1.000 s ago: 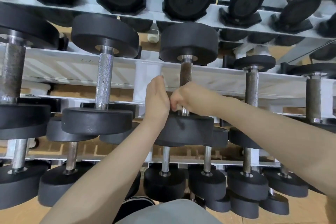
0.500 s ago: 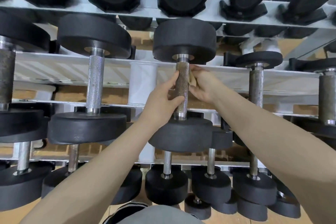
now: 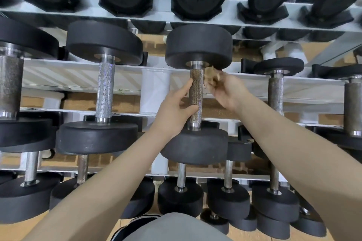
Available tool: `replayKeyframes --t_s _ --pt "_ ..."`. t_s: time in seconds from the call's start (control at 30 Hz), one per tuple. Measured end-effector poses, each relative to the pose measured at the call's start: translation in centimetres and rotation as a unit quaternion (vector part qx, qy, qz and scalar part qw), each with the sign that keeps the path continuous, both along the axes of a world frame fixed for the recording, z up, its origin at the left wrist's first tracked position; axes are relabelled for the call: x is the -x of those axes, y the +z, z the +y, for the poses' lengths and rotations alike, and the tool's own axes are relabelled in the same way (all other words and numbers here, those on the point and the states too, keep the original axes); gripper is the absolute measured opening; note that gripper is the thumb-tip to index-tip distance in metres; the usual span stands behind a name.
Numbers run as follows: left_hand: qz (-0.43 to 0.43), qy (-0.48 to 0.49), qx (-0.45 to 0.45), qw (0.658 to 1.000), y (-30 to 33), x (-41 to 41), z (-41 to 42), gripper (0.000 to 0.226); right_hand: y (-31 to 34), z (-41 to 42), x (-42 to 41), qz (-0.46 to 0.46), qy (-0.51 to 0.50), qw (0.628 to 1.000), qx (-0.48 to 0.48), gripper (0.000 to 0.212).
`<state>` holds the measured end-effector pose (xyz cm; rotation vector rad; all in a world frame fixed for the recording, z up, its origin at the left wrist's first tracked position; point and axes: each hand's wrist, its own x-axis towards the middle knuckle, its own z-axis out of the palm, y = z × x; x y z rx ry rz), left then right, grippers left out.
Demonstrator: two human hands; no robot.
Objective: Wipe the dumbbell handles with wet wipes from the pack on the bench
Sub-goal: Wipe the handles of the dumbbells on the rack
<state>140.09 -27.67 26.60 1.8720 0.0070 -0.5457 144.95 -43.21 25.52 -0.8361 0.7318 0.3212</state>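
The right hand (image 3: 225, 92) pinches a crumpled, brown-stained wet wipe (image 3: 212, 79) just right of the dumbbell handle (image 3: 196, 94), near its far end. The left hand (image 3: 174, 109) curls loosely around that knurled, rust-tinged handle from the left, thumb across its near part. The dumbbell (image 3: 197, 92) lies on the middle shelf of the white rack (image 3: 78, 78), among other black dumbbells.

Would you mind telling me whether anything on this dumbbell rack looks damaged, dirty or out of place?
The wipe that the right hand pinches is stained brown, not white. The handle that the left hand holds looks brownish and dull beside the bright silver handle to its left. Nothing looks askew.
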Motion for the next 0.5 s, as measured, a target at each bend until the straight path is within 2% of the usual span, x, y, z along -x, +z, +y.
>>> replayKeyframes --t_s 0.07,0.13,0.23,0.3,0.33,0.37,0.43,0.47,0.5 --pt "-0.003 0.002 -0.013 1.000 0.0 0.0 0.0 0.068 0.3 0.4 -0.2 -0.014 -0.028 0.995 -0.092 0.025" --pt "0.002 0.002 -0.018 1.000 0.0 0.0 0.0 0.069 0.0 0.8 0.6 -0.036 0.001 0.993 -0.113 0.026" --pt "0.002 -0.002 -0.005 1.000 -0.4 0.1 -0.1 0.071 -0.6 1.2 1.2 -0.071 0.060 0.995 -0.021 0.035" --pt "0.005 -0.004 0.001 1.000 -0.8 0.2 -0.1 0.073 -1.2 0.8 1.8 -0.058 0.137 0.986 0.070 0.035" --pt "0.010 -0.002 0.001 1.000 -0.9 0.2 -0.1 0.073 -1.4 0.5 2.5 -0.046 0.214 0.967 0.132 0.034" --pt "0.015 0.002 0.003 1.000 -0.6 0.2 -0.2 0.073 -1.5 0.1 3.4 -0.034 0.307 0.932 0.190 0.033" --pt "0.023 0.003 -0.008 1.000 -0.2 0.1 -0.2 0.071 -1.7 -0.7 4.8 -0.020 0.453 0.858 0.243 0.033" --pt "0.021 0.002 -0.014 1.000 -0.1 0.1 -0.1 0.070 -1.6 -0.7 4.9 -0.011 0.479 0.841 0.253 0.034" --pt "0.021 0.002 -0.014 1.000 0.0 0.1 -0.1 0.069 -1.1 -0.5 4.7 -0.003 0.474 0.841 0.260 0.033"
